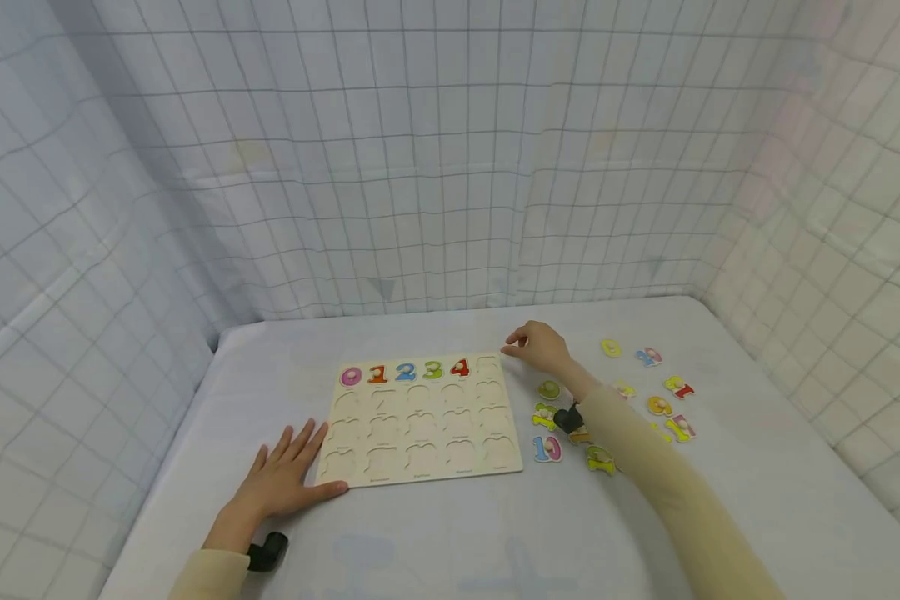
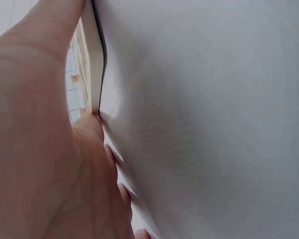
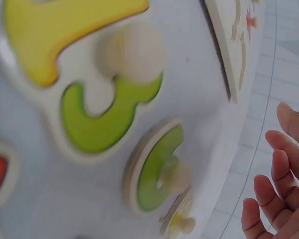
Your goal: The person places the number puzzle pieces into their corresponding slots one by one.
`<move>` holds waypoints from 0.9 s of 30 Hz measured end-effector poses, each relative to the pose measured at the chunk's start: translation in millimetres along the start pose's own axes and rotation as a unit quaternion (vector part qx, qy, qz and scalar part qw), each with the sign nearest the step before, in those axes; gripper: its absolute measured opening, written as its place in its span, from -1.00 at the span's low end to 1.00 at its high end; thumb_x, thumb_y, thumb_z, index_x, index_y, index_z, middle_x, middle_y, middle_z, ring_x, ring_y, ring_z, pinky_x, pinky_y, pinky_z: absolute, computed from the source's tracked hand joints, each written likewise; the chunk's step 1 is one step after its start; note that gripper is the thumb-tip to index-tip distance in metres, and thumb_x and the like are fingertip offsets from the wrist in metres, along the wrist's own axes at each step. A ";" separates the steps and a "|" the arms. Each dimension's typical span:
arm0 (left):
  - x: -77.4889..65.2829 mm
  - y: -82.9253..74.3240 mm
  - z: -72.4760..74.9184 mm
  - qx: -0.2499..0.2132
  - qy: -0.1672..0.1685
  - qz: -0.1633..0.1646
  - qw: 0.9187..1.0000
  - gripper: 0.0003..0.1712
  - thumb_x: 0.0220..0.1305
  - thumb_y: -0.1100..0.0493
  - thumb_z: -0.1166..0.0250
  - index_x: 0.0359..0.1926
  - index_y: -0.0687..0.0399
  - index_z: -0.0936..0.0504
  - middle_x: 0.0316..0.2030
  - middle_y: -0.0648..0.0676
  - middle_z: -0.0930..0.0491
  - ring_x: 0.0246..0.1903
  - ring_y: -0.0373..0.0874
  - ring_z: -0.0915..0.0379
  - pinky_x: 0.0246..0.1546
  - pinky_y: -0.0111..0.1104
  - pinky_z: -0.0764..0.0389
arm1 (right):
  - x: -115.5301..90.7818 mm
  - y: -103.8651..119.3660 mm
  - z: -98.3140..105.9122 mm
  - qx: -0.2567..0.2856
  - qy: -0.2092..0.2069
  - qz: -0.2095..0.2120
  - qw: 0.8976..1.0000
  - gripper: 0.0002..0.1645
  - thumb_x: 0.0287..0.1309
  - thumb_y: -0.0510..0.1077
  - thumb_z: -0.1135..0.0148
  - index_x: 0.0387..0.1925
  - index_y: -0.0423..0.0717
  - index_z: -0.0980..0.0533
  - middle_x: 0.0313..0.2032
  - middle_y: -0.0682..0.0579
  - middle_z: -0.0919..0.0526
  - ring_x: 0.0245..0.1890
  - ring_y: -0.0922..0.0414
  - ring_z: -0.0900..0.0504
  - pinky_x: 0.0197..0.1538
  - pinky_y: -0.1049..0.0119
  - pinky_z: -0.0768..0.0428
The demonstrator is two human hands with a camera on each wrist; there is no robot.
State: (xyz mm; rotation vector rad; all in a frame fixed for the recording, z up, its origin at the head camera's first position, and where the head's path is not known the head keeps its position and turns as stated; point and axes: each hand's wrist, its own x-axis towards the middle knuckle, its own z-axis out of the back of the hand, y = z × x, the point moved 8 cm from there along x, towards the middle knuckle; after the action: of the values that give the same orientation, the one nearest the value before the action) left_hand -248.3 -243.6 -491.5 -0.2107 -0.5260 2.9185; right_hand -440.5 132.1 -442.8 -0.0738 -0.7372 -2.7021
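Note:
A pale wooden number-puzzle board (image 1: 401,407) lies on the table, its top row holding a pink 0 (image 1: 351,377), orange 1 (image 1: 377,374), blue 2 (image 1: 406,372), green 3 (image 1: 433,370) and red 4 (image 1: 460,367). My left hand (image 1: 285,479) rests with spread fingers at the board's lower left corner; its thumb (image 2: 37,35) touches the edge. Just off the upper right corner hovers my right hand (image 1: 542,346), fingers loosely bent, nothing between them. In the right wrist view, a green 6 piece (image 3: 152,179) and a yellow-and-green 13 piece (image 3: 97,119) lie near that hand.
Several knobbed number pieces are scattered right of the board, among them a blue-and-pink 10 (image 1: 547,449) and a yellow piece (image 1: 611,347). The right sleeve (image 1: 645,467) covers part of them. Grid-patterned white curtains (image 1: 450,167) enclose the table's back and sides.

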 end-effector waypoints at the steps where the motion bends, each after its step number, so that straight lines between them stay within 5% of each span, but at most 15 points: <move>1: -0.8 0.2 -0.1 0.004 0.004 0.003 1.000 0.26 -0.04 -0.54 -0.18 0.47 0.15 -0.03 0.43 0.28 0.07 0.37 0.37 0.32 0.19 0.32 0.30 | -1.9 -7.9 3.0 0.001 -0.003 -0.008 1.000 -0.65 0.13 0.07 -0.33 -0.20 -0.09 -0.69 -0.43 0.06 -0.52 -0.46 0.12 -0.42 -0.47 0.30 -0.40; 11: -2.9 4.4 -2.6 0.005 0.009 0.009 1.000 0.26 -0.03 -0.55 -0.17 0.47 0.14 -0.01 0.44 0.28 0.09 0.37 0.36 0.33 0.19 0.32 0.31 | -26.5 -70.8 21.3 -0.018 -0.005 -0.091 0.996 -0.60 0.10 0.09 -0.34 -0.21 -0.15 -0.68 -0.33 -0.04 -0.57 -0.37 0.05 -0.48 -0.38 0.24 -0.45; 27: -2.3 -2.6 2.7 0.008 0.003 0.003 1.000 0.24 -0.02 -0.54 -0.18 0.47 0.13 -0.03 0.43 0.27 0.07 0.37 0.35 0.32 0.21 0.31 0.29 | -36.5 -81.8 20.5 -0.028 0.005 -0.130 0.991 -0.67 0.08 0.02 -0.37 -0.27 -0.18 -0.67 -0.27 -0.09 -0.64 -0.34 0.02 -0.56 -0.37 0.19 -0.52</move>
State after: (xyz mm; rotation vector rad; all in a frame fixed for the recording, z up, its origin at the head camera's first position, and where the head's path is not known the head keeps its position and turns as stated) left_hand -246.1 -242.5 -487.8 -0.2191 -0.5032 2.9261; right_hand -434.3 219.8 -469.7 0.0253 -0.7119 -2.9690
